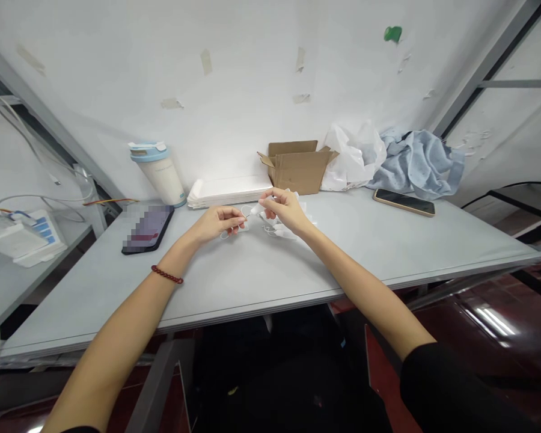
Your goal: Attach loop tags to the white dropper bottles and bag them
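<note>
Over the middle of the grey table, my left hand (pixel 220 223) is closed in a pinch on a thin white cord (pixel 225 236), which loops out beside the fingers. My right hand (pixel 285 210) also pinches, with a small white plastic piece (pixel 255 210) at its fingertips, pointing toward my left hand. The two hands are close but apart. Under and beside my right hand lie several similar white pieces (pixel 285 232) with thin cords, partly hidden by it. The exact kind of these small parts is too small to make out.
Along the wall stand a blue-lidded tumbler (pixel 160 174), a stack of flat white boxes (pixel 229 189), an open cardboard box (pixel 300 171), a white plastic bag (pixel 354 156) and blue cloth (pixel 417 162). One phone (pixel 148 228) lies left, another phone (pixel 404 202) right.
</note>
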Available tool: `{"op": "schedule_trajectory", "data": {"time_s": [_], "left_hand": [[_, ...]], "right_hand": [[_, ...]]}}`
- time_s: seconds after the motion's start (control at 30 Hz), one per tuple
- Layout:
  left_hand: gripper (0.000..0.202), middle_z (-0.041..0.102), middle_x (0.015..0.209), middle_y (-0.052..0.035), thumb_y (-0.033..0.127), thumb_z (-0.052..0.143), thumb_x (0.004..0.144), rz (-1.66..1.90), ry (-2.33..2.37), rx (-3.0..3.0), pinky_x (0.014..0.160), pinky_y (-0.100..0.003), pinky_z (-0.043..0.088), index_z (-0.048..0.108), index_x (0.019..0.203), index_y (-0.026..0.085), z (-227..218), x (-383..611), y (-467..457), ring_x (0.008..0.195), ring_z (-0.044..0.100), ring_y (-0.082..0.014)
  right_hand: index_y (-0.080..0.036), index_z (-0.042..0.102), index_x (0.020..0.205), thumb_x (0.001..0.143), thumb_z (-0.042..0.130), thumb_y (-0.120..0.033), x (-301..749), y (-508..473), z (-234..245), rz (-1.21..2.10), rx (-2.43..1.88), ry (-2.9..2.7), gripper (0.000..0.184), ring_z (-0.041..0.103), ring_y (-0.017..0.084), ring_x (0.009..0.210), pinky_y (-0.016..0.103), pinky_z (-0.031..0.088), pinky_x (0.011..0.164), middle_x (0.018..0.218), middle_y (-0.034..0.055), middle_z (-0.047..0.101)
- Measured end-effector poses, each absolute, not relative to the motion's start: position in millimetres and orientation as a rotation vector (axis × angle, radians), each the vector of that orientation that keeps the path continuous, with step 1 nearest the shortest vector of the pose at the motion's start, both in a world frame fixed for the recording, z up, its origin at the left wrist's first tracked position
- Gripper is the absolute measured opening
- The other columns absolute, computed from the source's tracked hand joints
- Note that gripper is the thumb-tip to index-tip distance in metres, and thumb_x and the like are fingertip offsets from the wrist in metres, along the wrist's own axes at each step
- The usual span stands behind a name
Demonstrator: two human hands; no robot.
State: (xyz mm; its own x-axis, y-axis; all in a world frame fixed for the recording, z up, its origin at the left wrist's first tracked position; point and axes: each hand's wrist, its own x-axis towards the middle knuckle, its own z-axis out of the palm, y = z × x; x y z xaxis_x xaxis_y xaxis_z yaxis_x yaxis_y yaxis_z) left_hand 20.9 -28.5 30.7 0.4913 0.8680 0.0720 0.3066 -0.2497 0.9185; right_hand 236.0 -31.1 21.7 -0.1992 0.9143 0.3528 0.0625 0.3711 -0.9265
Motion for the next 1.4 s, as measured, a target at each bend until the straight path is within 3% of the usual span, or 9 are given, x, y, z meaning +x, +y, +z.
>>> {"op": "schedule_trajectory", "data": {"time_s": [0.37, 1.4], "left_hand": [[0.035, 0.066, 0.07, -0.0036, 0.048, 0.077, 0.068, 0.818, 0.988, 1.731, 0.052, -0.023, 0.04, 0.066, 0.074, 0.015, 24.1, 21.2, -26.2, 0.055, 0.052, -0.0102], [0.032, 0.066, 0.069, -0.0043, 0.044, 0.079, 0.064, 0.786, 1.058, 1.677, 0.053, -0.026, 0.042, 0.066, 0.071, 0.015, 23.5, 25.2, -30.1, 0.055, 0.054, -0.0121]], "right_hand": [[-0.017, 0.061, 0.087, 0.083, 0.06, -0.039, 234.4, -32.7, 19.1, 0.925, -0.923, -1.673, 0.023, 0.05, 0.009, 0.051, 0.021, 0.036, 0.054, 0.055, -0.0037, 0.058], [-0.016, 0.06, 0.089, 0.085, 0.058, -0.036, 229.4, -32.8, 13.1, 0.922, -0.907, -1.763, 0.02, 0.054, 0.01, 0.052, 0.021, 0.038, 0.055, 0.055, -0.0041, 0.058]]}}
